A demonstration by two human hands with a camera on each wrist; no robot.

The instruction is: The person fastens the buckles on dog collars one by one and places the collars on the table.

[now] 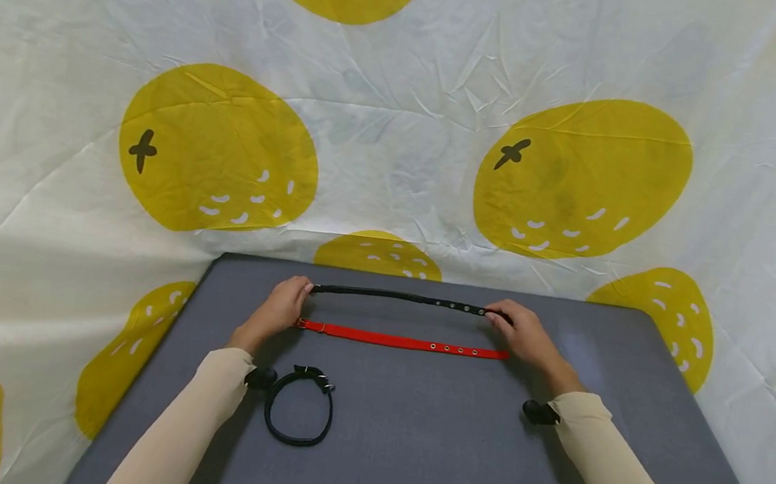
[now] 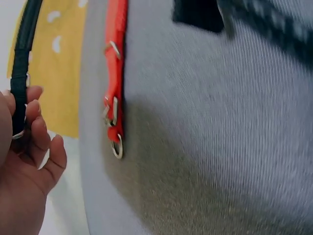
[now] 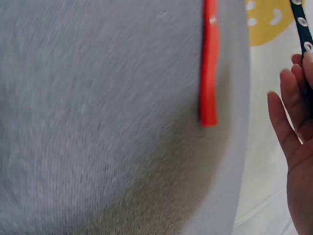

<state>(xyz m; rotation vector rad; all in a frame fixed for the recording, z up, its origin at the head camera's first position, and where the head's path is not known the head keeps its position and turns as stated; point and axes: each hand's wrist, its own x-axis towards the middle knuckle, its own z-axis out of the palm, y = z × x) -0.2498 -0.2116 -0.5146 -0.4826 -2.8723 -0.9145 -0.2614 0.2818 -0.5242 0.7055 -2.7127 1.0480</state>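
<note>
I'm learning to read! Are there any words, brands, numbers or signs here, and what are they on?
No words, labels, brands or numbers can be read on the held black strap, the red strap, the looped black strap or the table.
The dark crosses on two yellow shapes look like drawn marks, not letters.

The left hand [image 1: 279,307] and right hand [image 1: 524,334] held a black strap [image 1: 382,293] by its ends. Nearer on the grey worktop [image 1: 424,435] lay a straight red strap [image 1: 378,339], then nearer still a buckled black loop [image 1: 294,442]; white cloth [image 1: 414,63] printed with yellow shapes hung behind.
</note>
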